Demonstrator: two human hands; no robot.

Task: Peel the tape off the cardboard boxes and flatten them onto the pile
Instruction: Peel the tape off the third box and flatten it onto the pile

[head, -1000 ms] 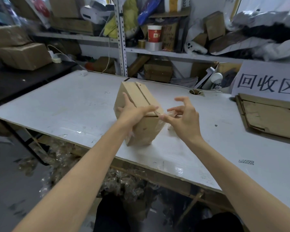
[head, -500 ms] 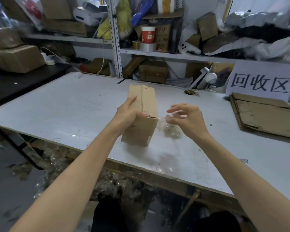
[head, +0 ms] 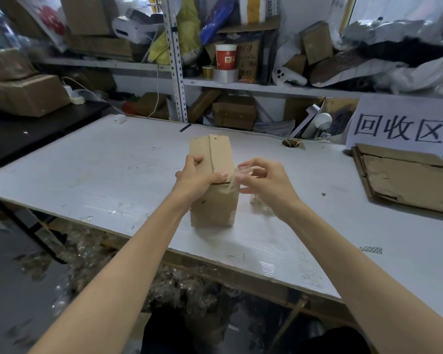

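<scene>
View from a head-worn camera, looking down along two bare forearms to a white tabletop (head: 100,169). At the centre stands a small brown cardboard box (head: 212,200), upright on its end, with its top seam running away from the viewer toward twelve o'clock.

The left hand (head: 195,178) grips the box from its nine o'clock side. The thumb lies on the top face and the fingers (head: 219,177) curl across the near top edge, holding the box against the tabletop.

The right hand (head: 264,182) is just beside the box at three o'clock. Its fingers are bent inward and pinch a strip of clear tape (head: 234,181), which reaches down to the box's upper right corner. How much of the tape is stuck to the box cannot be told.

A crumpled wad of clear tape (head: 260,203) lies on the tabletop under the right wrist.

Well apart from the box, at three o'clock near the right edge, lies a pile of flattened cardboard (head: 407,182). Behind it, at two o'clock, stands a white sign (head: 399,126) with large black characters.

At twelve o'clock, cluttered metal shelves (head: 241,85) hold boxes, a red and white paper cup (head: 225,56) and a tape roll (head: 225,75). At seven o'clock, a heap of crumpled clear tape (head: 87,264) lies on the floor under the table.
</scene>
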